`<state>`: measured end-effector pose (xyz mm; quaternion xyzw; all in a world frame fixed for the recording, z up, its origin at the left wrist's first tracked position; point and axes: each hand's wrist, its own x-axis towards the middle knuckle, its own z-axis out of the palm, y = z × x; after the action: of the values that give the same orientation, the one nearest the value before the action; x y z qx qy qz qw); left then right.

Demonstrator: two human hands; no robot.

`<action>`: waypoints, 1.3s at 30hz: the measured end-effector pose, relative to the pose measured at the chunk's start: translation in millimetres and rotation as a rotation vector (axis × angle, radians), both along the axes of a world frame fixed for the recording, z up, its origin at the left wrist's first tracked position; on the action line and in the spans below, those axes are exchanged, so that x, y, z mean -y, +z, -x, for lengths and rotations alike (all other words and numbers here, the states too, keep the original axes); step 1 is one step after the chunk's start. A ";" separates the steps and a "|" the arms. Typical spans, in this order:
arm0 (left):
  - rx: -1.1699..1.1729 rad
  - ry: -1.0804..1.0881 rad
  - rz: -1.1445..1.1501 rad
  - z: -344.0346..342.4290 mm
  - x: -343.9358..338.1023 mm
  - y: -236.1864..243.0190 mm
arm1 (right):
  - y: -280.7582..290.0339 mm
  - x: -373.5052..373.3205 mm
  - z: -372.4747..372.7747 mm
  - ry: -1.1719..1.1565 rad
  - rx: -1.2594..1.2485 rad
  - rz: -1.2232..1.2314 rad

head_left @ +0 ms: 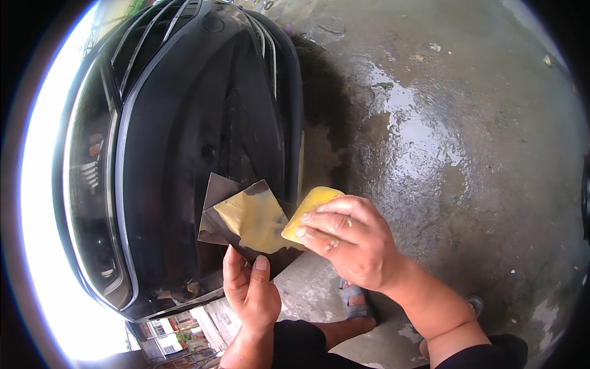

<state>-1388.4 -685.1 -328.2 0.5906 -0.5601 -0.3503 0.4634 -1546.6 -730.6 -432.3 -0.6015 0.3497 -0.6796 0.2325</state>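
Note:
My left hand [251, 292] pinches the lower edge of a thin dark board [216, 189] between thumb and fingers. Yellow body filler [249, 215] is smeared across the board, thicker at its left and thin and greyish at the right. My right hand [350, 237] grips a flat yellow spreader [316, 198], fingers laid over its face, and holds it by the board's right edge. Whether the spreader touches the filler I cannot tell. Light smears mark the right fingers. Behind the board is the dark body of a car [178, 123].
Wet concrete floor [467, 203] with a bright reflection spreads on the right. The car's window [92, 166] with its silver trim runs along the left. Below my hands is a foot in a grey sandal [355, 301]. Buildings [166, 338] show at the lower left.

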 end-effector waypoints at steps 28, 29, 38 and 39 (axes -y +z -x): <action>0.456 -0.243 0.248 -43.5 28.5 23.2 | -93.1 27.7 -53.6 0.148 0.398 -0.506; 0.445 -0.138 0.234 -42.5 40.7 31.9 | -110.0 34.5 -49.9 0.159 0.464 -0.659; 0.704 -0.556 -0.091 -47.7 154.8 148.9 | -171.8 98.7 -85.6 0.172 0.604 -0.845; 0.723 -0.587 -0.137 -45.9 166.8 147.6 | -172.4 107.7 -91.8 0.179 0.604 -0.819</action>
<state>-1342.6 -851.9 -180.6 0.5207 -0.8044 -0.2745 0.0798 -1454.8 -838.3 -604.7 -0.2656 0.4517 -0.6077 0.5967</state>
